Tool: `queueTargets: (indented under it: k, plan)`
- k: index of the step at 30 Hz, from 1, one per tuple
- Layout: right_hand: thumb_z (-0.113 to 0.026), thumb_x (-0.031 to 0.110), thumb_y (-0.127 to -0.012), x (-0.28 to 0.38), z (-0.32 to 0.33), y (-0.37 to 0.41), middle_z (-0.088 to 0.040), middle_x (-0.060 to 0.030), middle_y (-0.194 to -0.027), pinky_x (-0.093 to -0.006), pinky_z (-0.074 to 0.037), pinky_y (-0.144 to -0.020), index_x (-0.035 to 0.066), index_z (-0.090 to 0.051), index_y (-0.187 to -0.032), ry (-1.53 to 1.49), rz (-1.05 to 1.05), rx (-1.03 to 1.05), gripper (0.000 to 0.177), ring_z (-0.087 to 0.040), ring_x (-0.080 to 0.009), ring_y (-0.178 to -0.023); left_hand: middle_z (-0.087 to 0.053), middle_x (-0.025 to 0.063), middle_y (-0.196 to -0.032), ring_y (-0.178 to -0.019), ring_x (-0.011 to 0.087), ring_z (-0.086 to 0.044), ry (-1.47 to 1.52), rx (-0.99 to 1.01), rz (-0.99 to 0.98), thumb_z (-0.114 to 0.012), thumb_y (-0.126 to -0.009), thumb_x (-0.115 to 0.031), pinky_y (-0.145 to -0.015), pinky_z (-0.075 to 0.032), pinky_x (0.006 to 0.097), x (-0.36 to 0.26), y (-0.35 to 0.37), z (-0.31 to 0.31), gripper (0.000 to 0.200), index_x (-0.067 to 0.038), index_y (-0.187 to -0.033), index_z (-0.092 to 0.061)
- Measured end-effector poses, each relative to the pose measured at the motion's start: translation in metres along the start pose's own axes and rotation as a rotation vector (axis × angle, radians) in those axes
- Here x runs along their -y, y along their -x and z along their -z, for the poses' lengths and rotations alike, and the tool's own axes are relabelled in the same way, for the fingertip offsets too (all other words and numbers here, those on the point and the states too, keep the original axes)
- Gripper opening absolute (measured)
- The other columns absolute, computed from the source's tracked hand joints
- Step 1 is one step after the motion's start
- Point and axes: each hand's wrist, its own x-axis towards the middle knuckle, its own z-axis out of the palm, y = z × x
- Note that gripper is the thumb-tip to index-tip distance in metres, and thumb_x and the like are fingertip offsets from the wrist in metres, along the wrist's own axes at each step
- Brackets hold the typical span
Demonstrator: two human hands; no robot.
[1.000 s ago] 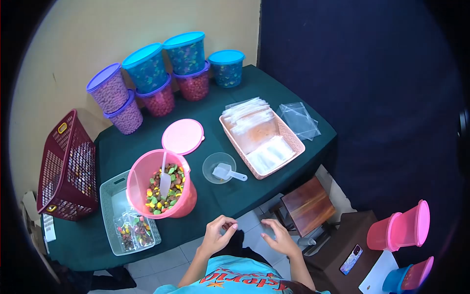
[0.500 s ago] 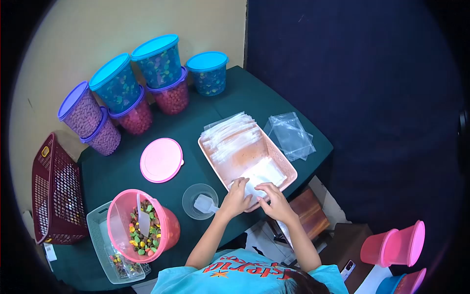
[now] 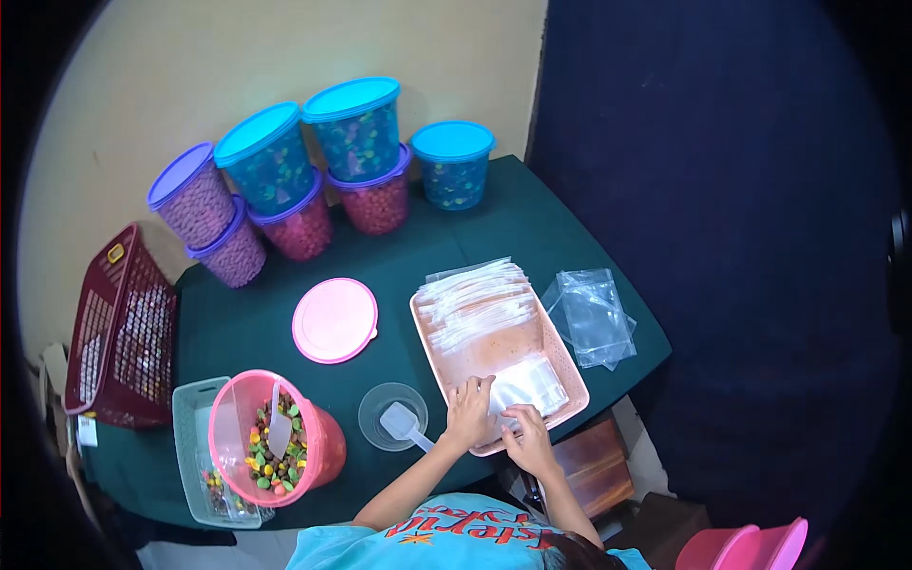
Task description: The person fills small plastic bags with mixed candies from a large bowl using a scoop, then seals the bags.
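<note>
Left hand (image 3: 469,411) and right hand (image 3: 528,443), grip unclear, reach into the basket (image 3: 561,357) of bags (image 3: 477,296) beside the bowl (image 3: 374,432).

The turquoise shirt (image 3: 446,540) reads "steria"; its remaining lettering is unclear.

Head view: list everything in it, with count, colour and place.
Wall: one, beige, back
Curtain: one, navy, right
Table: one, green, centre
Blue tubs: three, back
Purple-lidded tubs: four, back
Crate: one, maroon, left
Lid: one, pink, mid-table
Bucket: one, pink, front left
Sweets: many, multicoloured, bucket
Tray: one, green, left
Sachets: uncountable, multicoloured, tray
Bowl: one, clear, mid-table
Scoops: two, whitish, bucket, bowl
Basket: one, peach, right
Bags: many, clear, in and beside basket
Stool: one, brown, lower right
Pink tubs: two, lower right
Shirt: one, turquoise, bottom
Hands: two, bare, basket
</note>
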Motion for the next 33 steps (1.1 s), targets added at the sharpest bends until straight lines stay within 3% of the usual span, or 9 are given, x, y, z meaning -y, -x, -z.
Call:
queueTargets:
  k: [2, 5, 8, 10, 14, 16, 21, 23, 33]
  plan:
    - [-0.057, 0.006, -0.072, 0.002, 0.006, -0.002, -0.051, -0.0157, -0.098, -0.0376, -0.041, -0.081, 0.002, -0.053, -0.096, -0.055, 0.021, 0.023, 0.024, -0.050, -0.0313, -0.092, -0.050, 0.0121, -0.100, -0.095, 0.0263, -0.051, 0.028, -0.063, 0.029, -0.064, -0.063, -0.011, -0.076, -0.039, 0.0388, 0.000, 0.001, 0.005, 0.052, -0.005, -0.111, -0.048]
    - [-0.057, 0.004, -0.071, 0.012, 0.014, -0.002, -0.048, -0.0155, -0.103, -0.0363, -0.042, -0.080, 0.001, -0.049, -0.102, -0.147, 0.006, -0.051, 0.032, -0.050, -0.0294, -0.092, -0.055, 0.0128, -0.080, -0.062, 0.0247, -0.059, 0.444, -0.216, 0.023, -0.059, -0.076, -0.007, -0.056, -0.047, 0.0331, -0.008, 0.000, 0.023, 0.012, 0.000, -0.085, -0.056]
    - [-0.059, 0.002, -0.071, 0.007, 0.016, 0.001, -0.043, -0.0141, -0.109, -0.0326, -0.043, -0.080, 0.000, -0.043, -0.110, -0.245, -0.054, -0.154, 0.042, -0.049, -0.0246, -0.094, -0.057, 0.0116, -0.081, -0.063, 0.0184, -0.060, 0.795, -0.299, 0.203, -0.057, -0.080, -0.008, -0.057, -0.049, 0.0289, -0.023, 0.009, 0.047, 0.011, 0.001, -0.085, -0.054]
    - [-0.062, 0.004, -0.074, 0.006, 0.013, 0.002, -0.043, -0.0129, -0.111, -0.0304, -0.042, -0.080, 0.000, -0.042, -0.110, -0.639, -0.319, -0.113, 0.042, -0.048, -0.0202, -0.096, -0.058, 0.0100, -0.081, -0.064, 0.0135, -0.059, 0.952, -0.318, 0.295, -0.054, -0.084, -0.007, -0.059, -0.050, 0.0262, -0.039, 0.022, 0.067, 0.010, 0.002, -0.088, -0.051]
    - [-0.058, 0.006, -0.080, 0.038, 0.024, -0.013, -0.056, -0.0088, -0.097, -0.0263, -0.044, -0.077, -0.002, -0.050, -0.105, -0.941, -0.308, 0.297, 0.027, -0.054, -0.0125, -0.088, -0.056, 0.0087, -0.088, -0.077, 0.0144, -0.060, 1.204, -0.555, 0.288, -0.053, -0.084, -0.004, -0.067, -0.051, 0.0269, -0.045, 0.057, 0.068, 0.011, 0.000, -0.091, -0.046]
    - [-0.057, 0.006, -0.082, 0.050, 0.024, -0.016, -0.061, -0.0060, -0.085, -0.0239, -0.046, -0.072, -0.003, -0.055, -0.098, -0.919, -0.318, 0.350, 0.018, -0.058, -0.0105, -0.078, -0.052, 0.0121, -0.096, -0.082, 0.0198, -0.060, 1.364, -0.687, 0.253, -0.051, -0.085, -0.002, -0.071, -0.052, 0.0326, -0.043, 0.078, 0.071, 0.006, -0.002, -0.088, -0.046]
    - [-0.058, 0.007, -0.082, 0.064, 0.018, -0.033, -0.061, -0.0070, -0.086, -0.0227, -0.045, -0.073, -0.004, -0.057, -0.094, -0.846, -0.202, 0.874, 0.016, -0.057, -0.0096, -0.081, -0.051, 0.0139, -0.104, -0.086, 0.0264, -0.060, 1.407, -0.987, 0.311, -0.055, -0.080, -0.005, -0.076, -0.052, 0.0383, -0.042, 0.137, 0.103, 0.011, -0.004, -0.087, -0.046]
    - [-0.057, 0.007, -0.082, 0.075, 0.014, -0.039, -0.060, -0.0078, -0.089, -0.0235, -0.044, -0.077, -0.005, -0.056, -0.098, -0.707, -0.078, 1.103, 0.019, -0.055, -0.0100, -0.087, -0.055, 0.0122, -0.096, -0.083, 0.0226, -0.061, 1.263, -1.141, 0.440, -0.056, -0.080, -0.003, -0.072, -0.053, 0.0368, -0.043, 0.161, 0.123, 0.011, -0.004, -0.087, -0.048]
    - [-0.058, 0.002, -0.080, 0.145, -0.037, -0.030, -0.061, -0.0115, -0.095, -0.0264, -0.045, -0.081, -0.006, -0.053, -0.108, -0.986, -0.105, 1.334, 0.030, -0.057, -0.0139, -0.091, -0.055, 0.0095, -0.089, -0.079, 0.0196, -0.061, 1.089, -1.635, 0.422, -0.055, -0.080, 0.002, -0.069, -0.055, 0.0345, -0.028, 0.233, 0.137, 0.007, -0.002, -0.085, -0.051]
